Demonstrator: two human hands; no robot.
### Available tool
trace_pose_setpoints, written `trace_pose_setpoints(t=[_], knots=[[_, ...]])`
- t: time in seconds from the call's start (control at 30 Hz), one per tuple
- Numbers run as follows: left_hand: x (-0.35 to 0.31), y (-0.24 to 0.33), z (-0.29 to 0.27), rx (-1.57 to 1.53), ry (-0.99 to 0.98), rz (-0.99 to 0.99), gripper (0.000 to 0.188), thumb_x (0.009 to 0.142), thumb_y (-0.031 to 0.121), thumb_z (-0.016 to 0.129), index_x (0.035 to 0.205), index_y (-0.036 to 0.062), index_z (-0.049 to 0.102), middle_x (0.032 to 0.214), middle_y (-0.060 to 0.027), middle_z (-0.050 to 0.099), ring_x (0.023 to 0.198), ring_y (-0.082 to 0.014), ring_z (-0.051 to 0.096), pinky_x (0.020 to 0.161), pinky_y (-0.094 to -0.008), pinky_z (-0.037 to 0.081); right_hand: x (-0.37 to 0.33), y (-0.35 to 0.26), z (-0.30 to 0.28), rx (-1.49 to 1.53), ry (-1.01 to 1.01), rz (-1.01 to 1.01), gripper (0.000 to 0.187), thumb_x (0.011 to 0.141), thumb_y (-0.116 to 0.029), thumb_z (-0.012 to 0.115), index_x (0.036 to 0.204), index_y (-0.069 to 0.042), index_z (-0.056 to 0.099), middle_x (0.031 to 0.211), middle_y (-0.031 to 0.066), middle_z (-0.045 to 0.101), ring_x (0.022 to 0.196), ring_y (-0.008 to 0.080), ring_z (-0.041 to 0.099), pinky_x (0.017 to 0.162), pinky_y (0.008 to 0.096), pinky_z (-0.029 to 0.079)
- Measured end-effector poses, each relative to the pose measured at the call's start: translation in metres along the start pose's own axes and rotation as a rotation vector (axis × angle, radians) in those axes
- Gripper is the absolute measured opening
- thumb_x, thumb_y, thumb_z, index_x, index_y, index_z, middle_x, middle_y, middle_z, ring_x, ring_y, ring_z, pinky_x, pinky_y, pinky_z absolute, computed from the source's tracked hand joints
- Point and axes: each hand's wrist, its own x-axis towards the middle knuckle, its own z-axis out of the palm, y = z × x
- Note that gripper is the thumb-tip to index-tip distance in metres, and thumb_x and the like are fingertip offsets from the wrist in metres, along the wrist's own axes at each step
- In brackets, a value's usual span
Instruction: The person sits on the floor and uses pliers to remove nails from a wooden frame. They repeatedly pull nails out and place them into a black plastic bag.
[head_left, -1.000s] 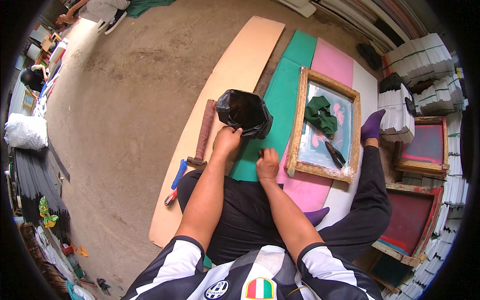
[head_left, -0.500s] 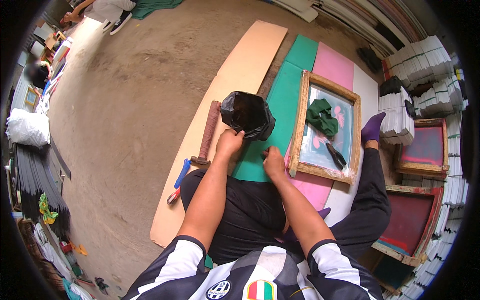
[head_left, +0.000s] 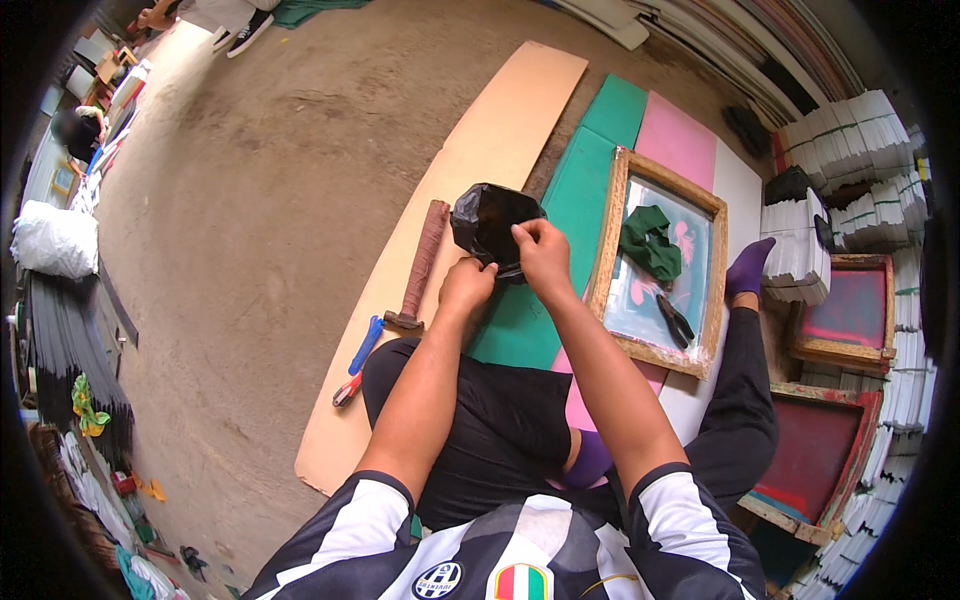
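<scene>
A black plastic bag (head_left: 467, 222), its mouth open toward me, stands in front of me over the tan and green boards. My left hand (head_left: 467, 285) is closed on its near rim, thumb on top. Over the bag's right side is my right hand (head_left: 544, 262), its fingers pinched together at the mouth; whatever they hold is hidden or too small to name. Left of the bag lies a long brown-wrapped tool (head_left: 425, 262). Nearer me are a blue-handled tool (head_left: 366, 346) and a red-and-black one (head_left: 348, 390). The bag's inside is too dark to make out.
A wooden-framed screen (head_left: 610, 232) lies to my right, with a dark green cloth (head_left: 650, 243) and pliers (head_left: 675, 322) on it. Beyond my right leg are red framed screens (head_left: 812, 440) and bundled white stacks (head_left: 797, 235). Other people are at the far left.
My right hand has risen from beside my lap, up and left to the bag's mouth. My left hand keeps hold of the rim.
</scene>
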Motion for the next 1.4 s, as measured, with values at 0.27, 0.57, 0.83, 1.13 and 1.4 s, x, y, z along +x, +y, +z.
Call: trace_pose_setpoints(t=[0.27,0.57,0.83,1.13,1.4], knots=[[0.000,0.000,0.001,-0.014,-0.017,0.024,0.043,0.093,0.042,0.062,0.107,0.0026,0.074,0.112,-0.0242,0.071,0.109,-0.0412,0.068,0.095,-0.0500,0.051,0.025,0.004,0.038,-0.386,0.039,-0.168,0.016,0.091,-0.015,0.068,0.098,-0.001,0.074,0.089,0.0208,0.072,0.084,0.0410,0.070,0.079,0.0484,0.055],[-0.003,0.005,0.000,0.021,-0.013,0.035,0.043,0.093,0.042,0.062,0.106,0.0025,0.074,0.113,-0.0249,0.071,0.109,-0.0413,0.067,0.095,-0.0499,0.051,0.020,0.025,0.030,-0.355,-0.009,-0.389,0.023,0.087,-0.003,0.063,0.109,-0.002,0.070,0.104,0.0205,0.069,0.101,0.0401,0.067,0.088,0.0468,0.054],[-0.004,-0.003,0.007,0.018,0.094,0.085,0.045,0.092,0.041,0.064,0.098,-0.0023,0.074,0.104,-0.0264,0.071,0.103,-0.0425,0.069,0.092,-0.0484,0.052,-0.052,0.045,-0.030,-0.266,0.200,-0.615,0.014,0.088,-0.003,0.067,0.102,-0.003,0.067,0.092,0.0152,0.066,0.087,0.0362,0.065,0.078,0.0422,0.053],[-0.006,0.000,0.000,-0.004,-0.017,0.002,0.042,0.092,0.042,0.063,0.100,0.0020,0.075,0.108,-0.0232,0.072,0.106,-0.0401,0.069,0.093,-0.0489,0.052,-0.140,0.115,-0.025,-0.849,-0.020,-0.165,0.056,0.090,-0.033,0.071,0.137,-0.006,0.058,0.122,0.0177,0.055,0.113,0.0354,0.053,0.093,0.0473,0.047],[-0.006,-0.001,0.001,-0.025,0.006,0.021,0.041,0.091,0.041,0.064,0.096,0.0021,0.076,0.101,-0.0236,0.073,0.101,-0.0402,0.070,0.090,-0.0486,0.052,-0.121,0.107,-0.031,-0.821,-0.024,-0.390,0.051,0.090,-0.030,0.069,0.135,-0.007,0.060,0.122,0.0174,0.057,0.110,0.0352,0.055,0.092,0.0460,0.049]])
